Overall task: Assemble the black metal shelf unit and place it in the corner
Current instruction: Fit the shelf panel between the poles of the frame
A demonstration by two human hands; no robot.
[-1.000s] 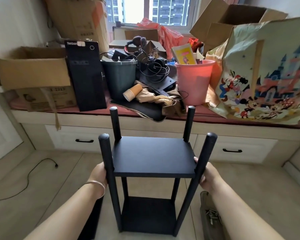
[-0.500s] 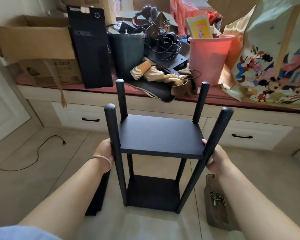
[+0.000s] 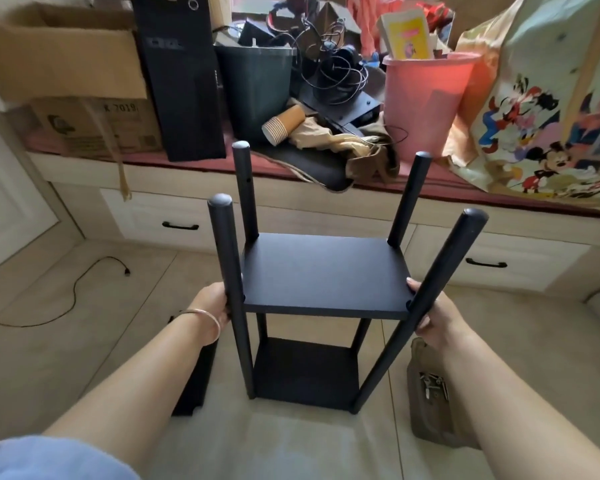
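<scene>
Window bench with red cushion (image 3: 430, 183): runs across the room ahead of me, loaded with clutter, so the floor in front is my working space.

Black metal shelf unit, two flat boards on four round posts (image 3: 321, 271): stands upright on the pale tiled floor (image 3: 84, 341) directly before me, near the bench drawers. The posts rise well above the upper board, which I judge leaves room for a further tier. Not yet in any corner.

Black flat panel (image 3: 194, 382): lies on the floor just left of the unit, partly under my forearm; likely a part kept within reach.

Khaki pouch of metal fittings (image 3: 428, 393): on the floor just right of the unit, open, hardware showing.

My left hand (image 3: 212, 304): wrapped round the near left post at upper-board height, steadying that side.

My right hand (image 3: 430, 317): curled round the near right post at matching height, thumb tip on the board's edge; the even two-sided grip suits lifting or squaring the frame.
</scene>
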